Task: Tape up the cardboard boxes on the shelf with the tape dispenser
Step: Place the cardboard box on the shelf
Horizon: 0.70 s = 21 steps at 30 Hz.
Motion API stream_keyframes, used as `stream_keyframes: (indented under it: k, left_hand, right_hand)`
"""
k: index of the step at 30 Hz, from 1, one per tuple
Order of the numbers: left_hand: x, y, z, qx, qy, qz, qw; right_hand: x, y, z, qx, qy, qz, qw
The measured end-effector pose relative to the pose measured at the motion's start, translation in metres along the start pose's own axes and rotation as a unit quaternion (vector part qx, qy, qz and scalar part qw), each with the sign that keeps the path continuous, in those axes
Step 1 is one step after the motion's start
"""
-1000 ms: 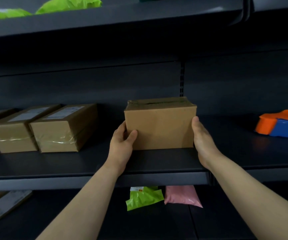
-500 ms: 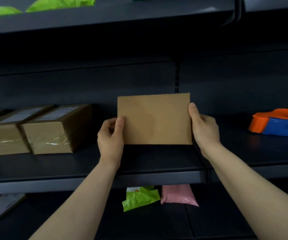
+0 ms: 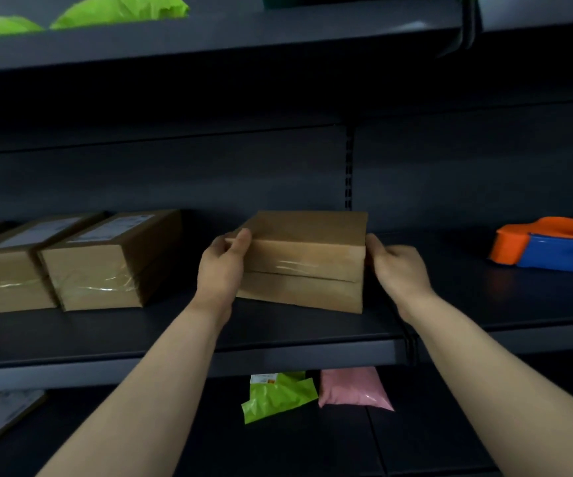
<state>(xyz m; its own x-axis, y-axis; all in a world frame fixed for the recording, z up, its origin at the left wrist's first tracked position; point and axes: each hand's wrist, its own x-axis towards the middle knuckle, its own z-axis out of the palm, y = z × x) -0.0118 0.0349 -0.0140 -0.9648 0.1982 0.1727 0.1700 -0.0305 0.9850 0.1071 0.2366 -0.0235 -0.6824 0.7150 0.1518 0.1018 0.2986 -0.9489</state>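
Head view, close, facing shelf front

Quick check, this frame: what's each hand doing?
Left hand: holding the left end of the cardboard box, thumb on top.
Right hand: against the box's right end; whether it grips cannot be told.

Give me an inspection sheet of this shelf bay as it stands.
Surface: dark metal shelf.
Job's things: middle box, glossy tape on its front; tape dispenser far right, untouched; taped boxes at left.
Clutter: green pouch and pink pouch on the shelf below.
Grippers: left hand grips the box's left edge; right hand holds its right end.
Cables: nothing seen.
Surroundings: green bags on the shelf above.
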Motion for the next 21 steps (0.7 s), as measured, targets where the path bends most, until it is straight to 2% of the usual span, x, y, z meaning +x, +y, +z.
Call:
stream_keyframes:
  k: [3, 7, 9, 11, 13, 14, 15, 18, 19, 21]
  left_hand:
    - [0.001, -0.006, 0.003, 0.027, 0.017, 0.021, 0.999]
    - [0.002, -0.007, 0.003, 0.116, 0.148, 0.058, 0.981]
    - [0.002, -0.005, 0.003, 0.119, 0.166, 0.073, 0.976]
    - [0.002, -0.008, 0.008, 0.099, 0.108, 0.05, 0.988]
    - [0.001, -0.013, 0.014, 0.065, 0.037, 0.008, 0.997]
    - [0.0, -0.016, 0.016, 0.052, 0.02, -0.006, 0.998]
    - [-0.001, -0.018, 0.017, 0.045, 0.017, -0.009, 0.999]
    - [-0.011, -0.019, 0.014, -0.009, 0.026, 0.007, 1.0]
    - [-0.014, -0.02, 0.012, -0.037, 0.017, 0.014, 0.999]
    - [-0.018, -0.023, 0.01, -0.064, -0.031, 0.027, 0.997]
  right_hand:
    - [-0.006, 0.004, 0.002, -0.036, 0.034, -0.024, 0.998]
    - [-0.011, -0.001, -0.001, -0.19, 0.037, -0.084, 0.978]
    - [-0.016, -0.003, -0.003, -0.245, 0.029, -0.126, 0.961]
    - [-0.02, -0.005, -0.004, -0.171, -0.054, -0.125, 0.976]
    - [-0.027, -0.007, -0.004, -0.052, -0.188, -0.06, 0.979]
    - [-0.027, -0.005, -0.004, -0.019, -0.208, -0.036, 0.977]
    - [-0.026, -0.002, -0.004, 0.002, -0.186, -0.026, 0.982]
    - [-0.018, 0.005, -0.004, 0.019, -0.048, -0.044, 0.998]
    - [-0.017, 0.006, -0.003, 0.019, -0.031, -0.056, 0.998]
    - [-0.016, 0.007, 0.0, 0.049, -0.053, -0.069, 0.995]
